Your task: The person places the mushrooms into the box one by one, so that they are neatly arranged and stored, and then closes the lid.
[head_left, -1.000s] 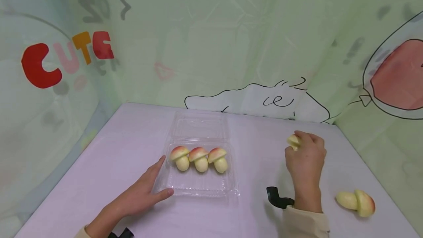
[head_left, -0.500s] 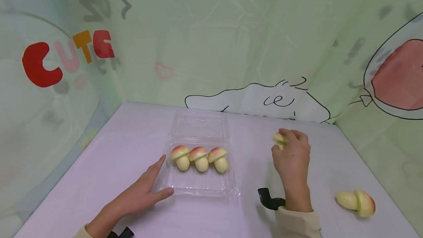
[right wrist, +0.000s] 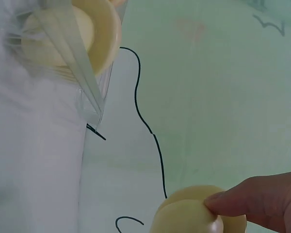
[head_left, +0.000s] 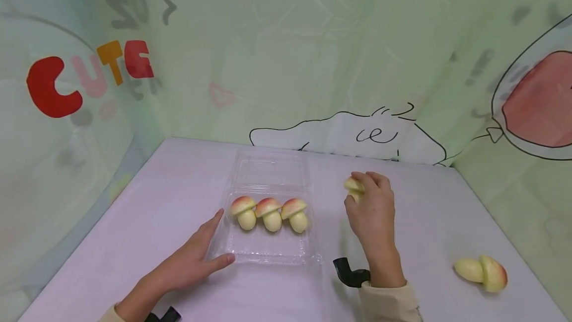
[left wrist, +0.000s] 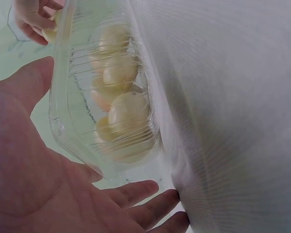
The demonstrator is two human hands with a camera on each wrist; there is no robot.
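My right hand (head_left: 373, 215) pinches a mushroom (head_left: 353, 186) with a pale yellow cap and stem, right of the clear plastic box (head_left: 268, 251). In the right wrist view, the thumb presses on this mushroom (right wrist: 184, 219). Three mushrooms with reddish caps, left (head_left: 244, 212), middle (head_left: 269, 214) and right (head_left: 295, 215), lie side by side in the box's back half. Along the box's left edge lies my left hand (head_left: 187, 265), fingers straight and thumb spread at the front corner. The left wrist view shows the hand beside the box wall (left wrist: 58, 116).
The box's clear lid (head_left: 270, 170) lies folded back behind it. Another mushroom (head_left: 482, 273) lies on its side on the white table (head_left: 447, 222) at the right. A printed curtain (head_left: 286, 53) encloses the table's back and sides.
My right hand has moved left toward the box with the mushroom in its fingers. The left hand, the box and the mushrooms in it stay where they were.
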